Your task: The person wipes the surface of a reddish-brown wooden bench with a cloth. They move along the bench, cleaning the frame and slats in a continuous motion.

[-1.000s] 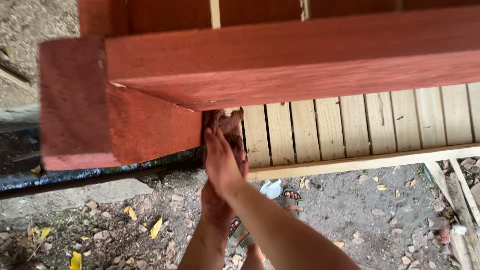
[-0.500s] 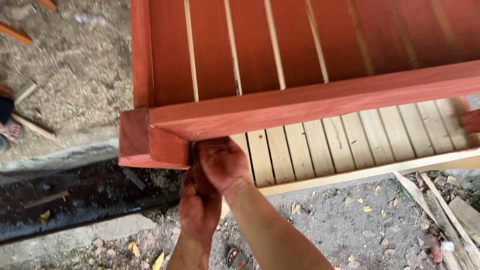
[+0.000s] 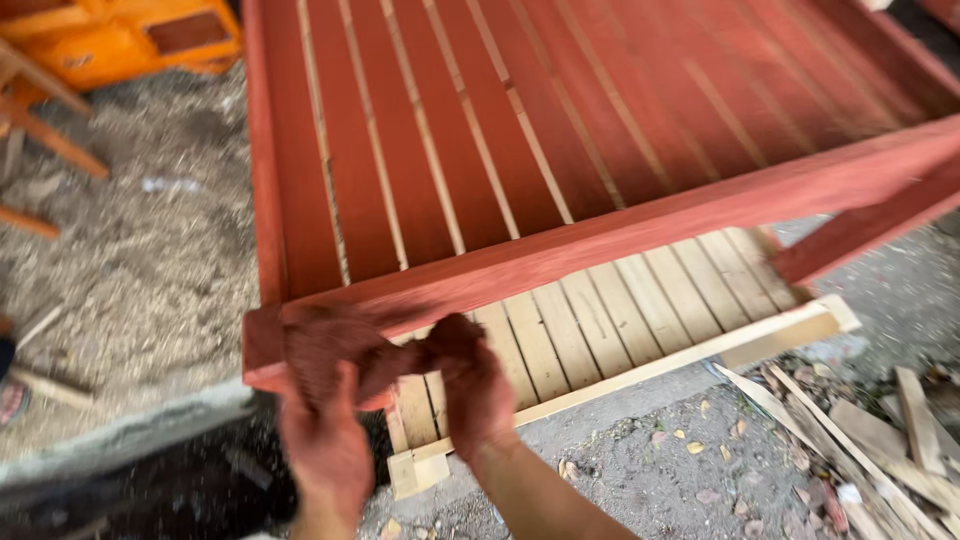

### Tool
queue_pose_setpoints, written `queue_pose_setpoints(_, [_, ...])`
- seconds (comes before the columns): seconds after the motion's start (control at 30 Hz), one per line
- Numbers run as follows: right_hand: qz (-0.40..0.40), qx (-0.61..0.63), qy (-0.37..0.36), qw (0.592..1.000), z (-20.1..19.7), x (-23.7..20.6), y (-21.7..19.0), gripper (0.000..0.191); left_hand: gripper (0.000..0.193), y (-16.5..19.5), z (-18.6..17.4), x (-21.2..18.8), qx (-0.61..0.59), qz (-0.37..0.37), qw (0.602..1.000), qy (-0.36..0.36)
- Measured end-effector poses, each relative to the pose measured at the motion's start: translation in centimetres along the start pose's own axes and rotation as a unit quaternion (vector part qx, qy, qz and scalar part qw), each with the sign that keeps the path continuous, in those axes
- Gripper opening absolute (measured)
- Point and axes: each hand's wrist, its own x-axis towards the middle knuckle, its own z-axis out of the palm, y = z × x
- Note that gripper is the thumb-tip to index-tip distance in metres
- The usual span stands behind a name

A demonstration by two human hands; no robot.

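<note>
The slatted frame (image 3: 560,130) is wood with a matt red-brown stain, its grain showing through. Beneath it lies a slatted panel (image 3: 640,320) of bare pale wood, unfinished and dry. Both the left hand (image 3: 325,420) and the right hand (image 3: 475,385) are smeared with the same reddish stain. The ground (image 3: 690,470) is rough, gritty dirt strewn with raw wood offcuts (image 3: 880,440); loose sawdust (image 3: 150,260) covers the left side.

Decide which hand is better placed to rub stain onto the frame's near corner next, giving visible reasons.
Probably the left hand: it sits directly below the red frame's corner, gripping the stained rag. The right hand is farther along the rail.
</note>
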Motion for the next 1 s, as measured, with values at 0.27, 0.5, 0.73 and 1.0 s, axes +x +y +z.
queue_pose_setpoints(0.27, [0.056,0.038,0.091,0.994,2.8,-0.8,0.5,0.058,0.056,1.7,1.2,8.0,0.958,0.172,0.197,-0.120])
queue_pose_setpoints(0.5, [-0.044,0.056,0.133,0.989,-5.3,4.0,-9.5,0.057,0.066,-14.6,6.2,7.9,0.965,0.133,0.073,-0.212])
queue_pose_setpoints(0.73, [-0.209,-0.034,0.063,0.975,-16.7,9.7,-29.6,0.049,0.063,-38.5,20.6,3.9,0.896,0.168,0.253,-0.325])
queue_pose_setpoints(1.0, [-0.226,0.026,0.271,0.936,-24.5,11.2,-52.3,0.044,0.063,-60.4,35.0,0.8,0.777,0.226,0.409,-0.422])
